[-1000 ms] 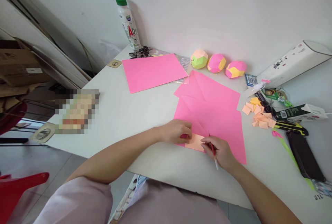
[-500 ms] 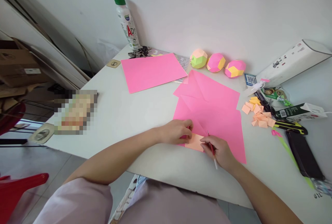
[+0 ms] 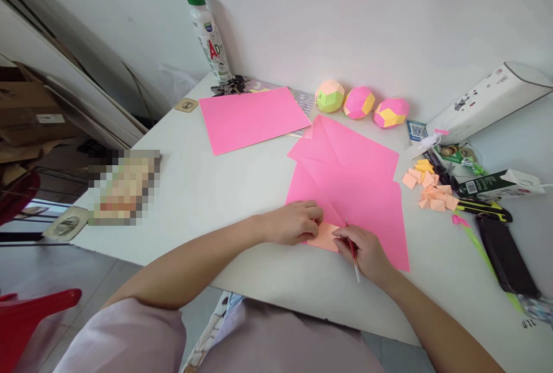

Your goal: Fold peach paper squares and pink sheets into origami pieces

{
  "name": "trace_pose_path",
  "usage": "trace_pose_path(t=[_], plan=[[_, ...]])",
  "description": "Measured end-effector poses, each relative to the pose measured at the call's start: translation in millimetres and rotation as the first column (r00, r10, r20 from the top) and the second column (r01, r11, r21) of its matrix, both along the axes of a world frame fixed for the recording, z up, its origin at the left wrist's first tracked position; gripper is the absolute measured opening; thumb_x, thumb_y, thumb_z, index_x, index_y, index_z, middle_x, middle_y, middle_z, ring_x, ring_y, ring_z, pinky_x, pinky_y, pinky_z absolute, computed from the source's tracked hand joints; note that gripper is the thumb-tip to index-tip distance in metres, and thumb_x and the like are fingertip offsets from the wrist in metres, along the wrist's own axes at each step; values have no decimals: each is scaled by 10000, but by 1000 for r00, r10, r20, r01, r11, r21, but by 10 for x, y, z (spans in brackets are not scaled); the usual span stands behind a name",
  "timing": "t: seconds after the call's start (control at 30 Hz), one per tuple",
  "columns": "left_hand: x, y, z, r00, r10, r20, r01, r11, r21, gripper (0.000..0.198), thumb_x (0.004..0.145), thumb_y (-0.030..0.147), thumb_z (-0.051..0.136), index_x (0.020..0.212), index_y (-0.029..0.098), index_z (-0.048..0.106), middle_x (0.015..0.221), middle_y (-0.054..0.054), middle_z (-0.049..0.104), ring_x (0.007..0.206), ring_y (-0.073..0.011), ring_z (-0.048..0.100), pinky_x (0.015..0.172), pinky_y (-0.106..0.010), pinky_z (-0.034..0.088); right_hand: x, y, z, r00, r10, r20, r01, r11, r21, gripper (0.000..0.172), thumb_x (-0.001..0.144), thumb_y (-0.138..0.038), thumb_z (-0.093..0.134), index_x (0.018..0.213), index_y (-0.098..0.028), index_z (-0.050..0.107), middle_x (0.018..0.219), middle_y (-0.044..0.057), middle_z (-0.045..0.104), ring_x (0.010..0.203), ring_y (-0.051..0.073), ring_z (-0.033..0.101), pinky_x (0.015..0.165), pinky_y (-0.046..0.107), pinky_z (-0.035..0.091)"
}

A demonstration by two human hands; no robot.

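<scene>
A small peach paper strip (image 3: 324, 237) lies on the near edge of a creased pink paper sheet (image 3: 367, 200). My left hand (image 3: 296, 222) has its fingers curled onto the strip's left end, pressing or pinching it. At the other end, my right hand (image 3: 363, 249) pinches the strip between thumb and fingertips. That same hand also holds a slim red pen refill (image 3: 353, 251), its tip pointing away from me. Another creased pink sheet (image 3: 367, 143) lies beyond and partly under the first.
Three paper polyhedron balls (image 3: 358, 102) stand along the wall. At right are folded peach paper pieces (image 3: 436, 195), a yellow-black cutter (image 3: 484, 209), a carton (image 3: 496, 183) and a black case (image 3: 507, 255). A pink stack (image 3: 254, 120) and a bottle (image 3: 209, 39) stand at back left.
My left hand's fingers have shifted slightly on the strip's left end, curling lower over it. My right hand and the refill stay almost where they were.
</scene>
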State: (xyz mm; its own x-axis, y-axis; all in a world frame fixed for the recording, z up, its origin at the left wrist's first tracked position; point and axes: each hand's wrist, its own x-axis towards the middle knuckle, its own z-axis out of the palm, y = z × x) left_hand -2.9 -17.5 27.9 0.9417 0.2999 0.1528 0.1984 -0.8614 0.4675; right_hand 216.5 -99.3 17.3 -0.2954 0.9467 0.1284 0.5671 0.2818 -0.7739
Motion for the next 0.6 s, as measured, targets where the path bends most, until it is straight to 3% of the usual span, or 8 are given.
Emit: trace_pose_path(t=[0.27,0.6], plan=[[47,-85,-55,994,-112,18,111,993,49,251,812,10,489,654,166,607,836,-67,610,814,-177,495,746,-294,420,34,3,-55,998,22,59,-26,997,75,109,867,-199,524,836,-232,623,619,-12,522,528,118,465,510,256,431],[60,-153,-59,995,-95,1,95,994,54,283,841,51,472,981,204,665,962,-80,589,881,-203,489,779,-335,421,38,-9,-71,994,59,92,-70,990,120,166,845,-108,460,849,-203,596,617,-19,513,532,101,456,502,233,401]])
